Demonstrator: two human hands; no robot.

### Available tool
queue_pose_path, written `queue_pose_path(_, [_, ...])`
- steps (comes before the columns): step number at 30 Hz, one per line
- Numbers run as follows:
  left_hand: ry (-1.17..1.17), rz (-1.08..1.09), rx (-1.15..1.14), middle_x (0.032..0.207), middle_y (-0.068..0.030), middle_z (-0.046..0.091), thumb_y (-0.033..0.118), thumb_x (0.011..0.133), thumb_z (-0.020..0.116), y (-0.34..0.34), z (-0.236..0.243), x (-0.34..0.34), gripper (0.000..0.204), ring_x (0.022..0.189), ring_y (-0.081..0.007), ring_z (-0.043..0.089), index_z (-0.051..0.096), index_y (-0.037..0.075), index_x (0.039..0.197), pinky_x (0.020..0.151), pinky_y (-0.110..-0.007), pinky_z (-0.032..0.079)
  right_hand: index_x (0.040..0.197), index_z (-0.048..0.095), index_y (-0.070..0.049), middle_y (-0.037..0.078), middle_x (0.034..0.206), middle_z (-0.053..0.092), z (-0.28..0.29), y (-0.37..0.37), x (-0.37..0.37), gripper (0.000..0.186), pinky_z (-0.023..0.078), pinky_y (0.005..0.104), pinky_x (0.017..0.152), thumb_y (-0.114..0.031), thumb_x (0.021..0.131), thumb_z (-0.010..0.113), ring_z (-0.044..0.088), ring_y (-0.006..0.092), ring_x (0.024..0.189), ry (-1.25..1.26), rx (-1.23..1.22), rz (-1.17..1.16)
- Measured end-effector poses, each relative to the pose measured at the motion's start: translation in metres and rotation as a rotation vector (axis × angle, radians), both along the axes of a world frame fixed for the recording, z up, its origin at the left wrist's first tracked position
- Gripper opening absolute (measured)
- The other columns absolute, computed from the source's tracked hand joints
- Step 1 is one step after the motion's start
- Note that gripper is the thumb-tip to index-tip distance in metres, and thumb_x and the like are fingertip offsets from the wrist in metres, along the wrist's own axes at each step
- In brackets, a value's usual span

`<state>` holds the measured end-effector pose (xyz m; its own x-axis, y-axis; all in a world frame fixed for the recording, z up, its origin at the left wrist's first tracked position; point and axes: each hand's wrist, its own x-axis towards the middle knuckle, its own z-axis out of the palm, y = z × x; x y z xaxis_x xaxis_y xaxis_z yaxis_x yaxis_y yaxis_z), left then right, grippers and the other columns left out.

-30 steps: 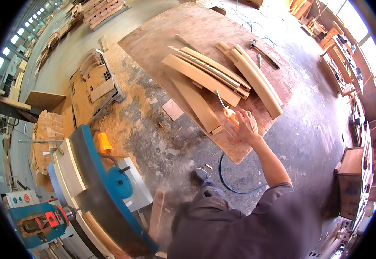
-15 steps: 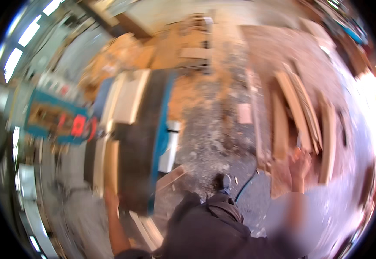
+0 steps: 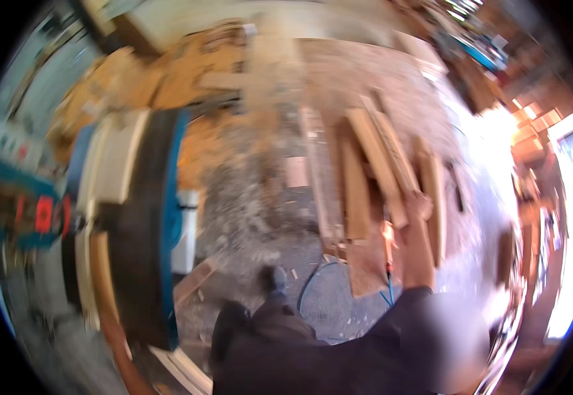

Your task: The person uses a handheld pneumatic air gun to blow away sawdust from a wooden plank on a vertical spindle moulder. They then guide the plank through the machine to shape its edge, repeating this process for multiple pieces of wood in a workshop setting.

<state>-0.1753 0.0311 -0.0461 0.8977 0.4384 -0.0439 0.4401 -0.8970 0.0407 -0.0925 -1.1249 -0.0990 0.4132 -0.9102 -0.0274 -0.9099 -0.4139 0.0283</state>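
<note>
At the lower left, my left hand point(image 3: 111, 326) is at the near end of a narrow wooden strip point(image 3: 103, 266) on the machine's dark table point(image 3: 143, 263); blur hides its fingers. On the right, my right hand point(image 3: 418, 207) closes round the near end of a long wooden piece point(image 3: 397, 155) in a group of similar pieces. Beside that forearm lies an orange-handled tool point(image 3: 388, 241) on a thin blue hose, which looks like an air blow gun. Another wooden piece point(image 3: 357, 191) lies left of my right hand, and one more point(image 3: 436, 210) lies right of it.
A blue machine head with a red part point(image 3: 44, 214) stands at the far left. A pale block point(image 3: 121, 158) sits on its table. Wood dust point(image 3: 198, 148) and scraps cover the floor between the machine and the brown board point(image 3: 339, 72) under the wood. Blue hose point(image 3: 305, 284) loops near my foot.
The view has swung right, so the machine and wood appear further left. My right hand has moved up onto a wooden piece, away from the orange-handled tool. My left hand stays by the strip.
</note>
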Motion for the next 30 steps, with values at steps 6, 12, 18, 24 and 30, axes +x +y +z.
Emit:
queue_pose_path(6, [0.058,-0.256,-0.038,0.156,-0.0230,0.047,0.011,0.086,0.075,-0.061,0.015,0.062,0.082,0.143,-0.0407,0.046,0.038,0.004,0.159,0.121,-0.045,0.039,0.104,0.077,-0.009,0.012,0.099,0.077,-0.041,-0.048,-0.078,0.039,0.058,0.0492,0.088,-0.035,0.108,0.049,0.073,0.0340,0.098,0.518,-0.356,0.671])
queue_pose_path(12, [-0.014,-0.123,-0.161,0.158,-0.0194,0.047,0.007,0.082,0.076,-0.147,0.088,-0.002,0.084,0.142,-0.0392,0.047,0.042,0.015,0.159,0.119,-0.045,0.041,0.121,0.074,-0.004,0.019,0.115,0.076,0.012,0.005,-0.014,0.057,0.059,0.0552,0.087,-0.052,0.106,0.048,0.072,0.0406,0.108,0.170,0.024,0.259])
queue_pose_path(18, [-0.089,-0.112,-0.113,0.160,-0.0152,0.045,0.006,0.082,0.075,-0.158,0.070,-0.014,0.081,0.144,-0.0366,0.047,0.045,0.013,0.157,0.120,-0.044,0.040,0.109,0.078,0.001,0.022,0.109,0.077,0.011,-0.012,-0.004,0.064,0.057,0.0501,0.082,-0.057,0.100,0.055,0.074,0.0368,0.099,0.051,0.090,0.105])
queue_pose_path(24, [-0.217,-0.176,0.055,0.154,-0.0186,0.052,0.006,0.081,0.078,-0.195,0.112,-0.003,0.075,0.142,-0.0387,0.050,0.053,0.007,0.152,0.119,-0.044,0.042,0.116,0.070,0.000,0.017,0.109,0.075,0.036,0.048,-0.012,0.050,0.058,0.0453,0.085,-0.047,0.100,0.062,0.072,0.0310,0.102,-0.263,-0.158,0.367])
queue_pose_path(30, [-0.390,-0.290,-0.758,0.145,-0.0210,0.060,0.014,0.084,0.084,-0.340,0.111,0.038,0.068,0.127,-0.0346,0.065,0.057,0.001,0.145,0.107,-0.045,0.053,0.124,0.062,-0.002,0.013,0.108,0.073,0.070,0.233,-0.055,0.043,0.058,0.0406,0.088,-0.037,0.100,0.070,0.070,0.0253,0.104,-0.575,0.837,0.739])
